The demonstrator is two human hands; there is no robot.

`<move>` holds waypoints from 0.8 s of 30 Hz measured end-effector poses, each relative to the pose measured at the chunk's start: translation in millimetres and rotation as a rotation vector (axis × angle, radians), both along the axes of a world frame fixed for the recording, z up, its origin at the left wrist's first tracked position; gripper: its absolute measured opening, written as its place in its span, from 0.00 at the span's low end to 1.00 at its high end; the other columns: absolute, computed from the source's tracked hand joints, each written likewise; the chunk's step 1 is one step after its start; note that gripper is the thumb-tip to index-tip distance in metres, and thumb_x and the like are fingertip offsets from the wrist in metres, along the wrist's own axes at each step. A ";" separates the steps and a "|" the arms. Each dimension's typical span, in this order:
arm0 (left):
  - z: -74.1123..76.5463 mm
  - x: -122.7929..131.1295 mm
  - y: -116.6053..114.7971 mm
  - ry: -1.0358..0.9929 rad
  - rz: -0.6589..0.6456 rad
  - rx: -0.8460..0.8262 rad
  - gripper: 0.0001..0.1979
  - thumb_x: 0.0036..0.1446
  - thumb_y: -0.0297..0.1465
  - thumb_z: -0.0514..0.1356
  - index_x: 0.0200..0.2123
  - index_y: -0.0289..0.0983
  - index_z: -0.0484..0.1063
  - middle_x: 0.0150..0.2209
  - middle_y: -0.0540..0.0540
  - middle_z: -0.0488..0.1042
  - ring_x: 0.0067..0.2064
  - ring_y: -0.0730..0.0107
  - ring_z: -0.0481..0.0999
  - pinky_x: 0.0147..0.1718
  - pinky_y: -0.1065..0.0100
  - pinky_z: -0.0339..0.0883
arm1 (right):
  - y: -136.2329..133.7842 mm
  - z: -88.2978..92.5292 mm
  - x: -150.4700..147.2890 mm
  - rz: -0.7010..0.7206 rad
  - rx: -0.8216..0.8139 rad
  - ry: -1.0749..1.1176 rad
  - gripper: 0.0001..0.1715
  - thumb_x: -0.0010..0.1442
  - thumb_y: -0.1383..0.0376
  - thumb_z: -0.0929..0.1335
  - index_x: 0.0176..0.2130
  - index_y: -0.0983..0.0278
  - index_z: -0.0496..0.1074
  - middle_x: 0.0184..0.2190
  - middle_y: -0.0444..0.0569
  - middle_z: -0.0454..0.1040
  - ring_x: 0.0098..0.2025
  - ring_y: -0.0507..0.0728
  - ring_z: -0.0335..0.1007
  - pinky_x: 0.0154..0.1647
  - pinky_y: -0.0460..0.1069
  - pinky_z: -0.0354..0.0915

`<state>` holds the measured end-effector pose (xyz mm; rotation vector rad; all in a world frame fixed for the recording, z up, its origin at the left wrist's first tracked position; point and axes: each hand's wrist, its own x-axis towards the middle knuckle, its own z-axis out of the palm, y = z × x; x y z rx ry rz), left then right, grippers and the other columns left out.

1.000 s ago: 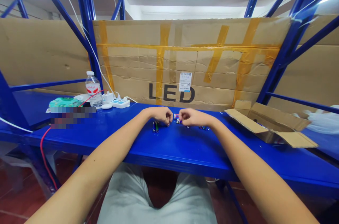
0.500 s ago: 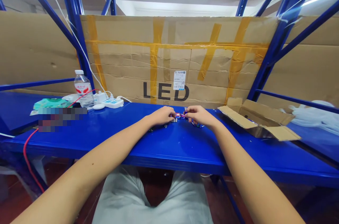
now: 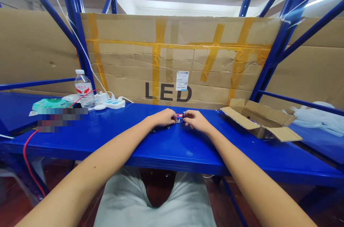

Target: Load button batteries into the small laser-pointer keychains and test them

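Note:
Near the back middle of the blue table, my left hand is closed on one end of a small shiny red and purple metal part. My right hand pinches the other end, where a darker collar-like end shows between the fingertips. The part's exact kind is too small to make out. Several tiny silver pieces lie on the table just below it. Another small dark piece rests beneath my left wrist.
An open cardboard box stands to the right. On the left are a water bottle, a white power strip, a green packet and a red cable. A large cardboard sheet closes off the table's back.
My right hand has moved left, closer to my left hand, bringing its end against the part. The loose colourful pieces once visible under my right hand are now out of sight.

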<state>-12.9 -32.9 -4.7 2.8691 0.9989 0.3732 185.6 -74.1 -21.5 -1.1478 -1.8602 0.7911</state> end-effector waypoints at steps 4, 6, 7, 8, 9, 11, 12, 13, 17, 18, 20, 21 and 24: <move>3.4 -5.7 0.7 -0.056 0.002 -0.108 0.11 0.51 0.23 0.58 0.35 0.36 0.78 0.35 0.47 0.79 0.36 0.70 0.76 0.35 0.73 0.63 | -6.1 -3.5 1.9 0.012 -0.018 0.002 0.04 0.48 0.68 0.66 0.30 0.65 0.67 0.19 0.42 0.69 0.15 0.47 0.59 0.14 0.43 0.56; 5.1 -7.5 0.5 -0.073 0.024 -0.120 0.11 0.51 0.24 0.58 0.36 0.37 0.78 0.35 0.47 0.79 0.36 0.70 0.75 0.34 0.73 0.63 | -8.7 -6.3 1.6 0.013 -0.024 0.006 0.05 0.48 0.69 0.66 0.31 0.65 0.68 0.20 0.42 0.70 0.16 0.48 0.60 0.14 0.43 0.56; 5.9 -7.9 0.0 -0.069 0.036 -0.117 0.11 0.51 0.24 0.58 0.36 0.37 0.77 0.35 0.47 0.79 0.36 0.70 0.75 0.33 0.73 0.63 | -9.6 -7.4 1.2 0.009 -0.026 0.001 0.06 0.48 0.69 0.66 0.31 0.65 0.68 0.20 0.43 0.70 0.16 0.48 0.60 0.14 0.43 0.56; 6.7 -8.1 -0.7 -0.056 0.049 -0.109 0.10 0.51 0.26 0.59 0.36 0.37 0.77 0.35 0.47 0.79 0.35 0.69 0.75 0.33 0.73 0.62 | -10.3 -8.2 0.6 0.000 -0.028 -0.008 0.06 0.48 0.69 0.66 0.32 0.65 0.69 0.20 0.43 0.71 0.16 0.48 0.60 0.15 0.43 0.56; 7.4 -8.0 -1.7 -0.034 0.065 -0.096 0.09 0.51 0.27 0.59 0.36 0.37 0.77 0.35 0.47 0.79 0.35 0.69 0.75 0.31 0.72 0.62 | -10.7 -8.6 -0.2 -0.008 -0.028 -0.017 0.07 0.48 0.69 0.66 0.32 0.65 0.69 0.20 0.43 0.71 0.16 0.48 0.59 0.15 0.43 0.55; 8.6 -7.5 -4.1 0.018 0.104 -0.063 0.09 0.51 0.30 0.61 0.36 0.37 0.76 0.34 0.46 0.78 0.33 0.69 0.74 0.29 0.72 0.60 | -11.1 -8.1 -2.1 -0.017 -0.022 -0.029 0.07 0.47 0.70 0.66 0.32 0.66 0.70 0.20 0.43 0.71 0.16 0.47 0.58 0.15 0.43 0.55; 9.0 -7.1 -5.3 0.039 0.121 -0.046 0.09 0.51 0.31 0.61 0.37 0.36 0.76 0.34 0.46 0.78 0.32 0.69 0.74 0.29 0.72 0.60 | -11.2 -7.4 -3.0 -0.013 -0.017 -0.030 0.07 0.47 0.70 0.66 0.31 0.66 0.70 0.20 0.43 0.71 0.16 0.47 0.58 0.16 0.43 0.55; 9.2 -6.7 -6.3 0.052 0.132 -0.033 0.10 0.51 0.32 0.61 0.37 0.36 0.76 0.34 0.46 0.78 0.32 0.69 0.74 0.28 0.72 0.59 | -11.3 -6.6 -3.9 -0.006 -0.009 -0.028 0.07 0.46 0.70 0.65 0.31 0.66 0.70 0.20 0.43 0.71 0.17 0.47 0.58 0.17 0.43 0.55; 7.9 -5.1 -7.8 0.076 0.139 -0.010 0.10 0.52 0.34 0.61 0.37 0.37 0.76 0.34 0.45 0.79 0.32 0.67 0.74 0.29 0.71 0.60 | -10.3 -5.2 -5.4 0.016 0.014 -0.033 0.08 0.46 0.70 0.64 0.30 0.66 0.70 0.20 0.43 0.71 0.17 0.47 0.58 0.19 0.43 0.56; 7.0 -4.8 -7.4 0.079 0.144 -0.004 0.10 0.53 0.34 0.60 0.37 0.37 0.77 0.34 0.44 0.79 0.33 0.66 0.74 0.30 0.71 0.60 | -9.6 -5.6 -5.2 0.016 0.017 -0.038 0.07 0.46 0.70 0.64 0.30 0.66 0.70 0.20 0.43 0.71 0.17 0.47 0.58 0.20 0.43 0.56; 5.0 -4.3 -5.6 0.080 0.142 0.003 0.10 0.53 0.32 0.60 0.37 0.37 0.78 0.35 0.44 0.79 0.34 0.66 0.75 0.31 0.71 0.61 | -8.0 -6.6 -4.6 0.013 0.021 -0.050 0.06 0.46 0.69 0.65 0.29 0.66 0.70 0.20 0.42 0.71 0.18 0.48 0.58 0.20 0.43 0.57; 4.0 -4.2 -4.6 0.076 0.133 0.000 0.09 0.53 0.31 0.59 0.37 0.38 0.78 0.35 0.44 0.79 0.35 0.66 0.76 0.33 0.71 0.62 | -7.3 -7.0 -4.3 0.010 0.022 -0.055 0.06 0.46 0.69 0.65 0.29 0.66 0.70 0.19 0.42 0.71 0.18 0.48 0.58 0.20 0.43 0.57; 2.0 -4.0 -2.3 0.063 0.115 -0.028 0.09 0.53 0.27 0.59 0.36 0.38 0.79 0.35 0.45 0.80 0.37 0.68 0.76 0.34 0.72 0.62 | -6.6 -6.8 -4.0 0.002 0.016 -0.065 0.05 0.46 0.68 0.66 0.29 0.66 0.69 0.19 0.42 0.71 0.17 0.48 0.59 0.20 0.43 0.57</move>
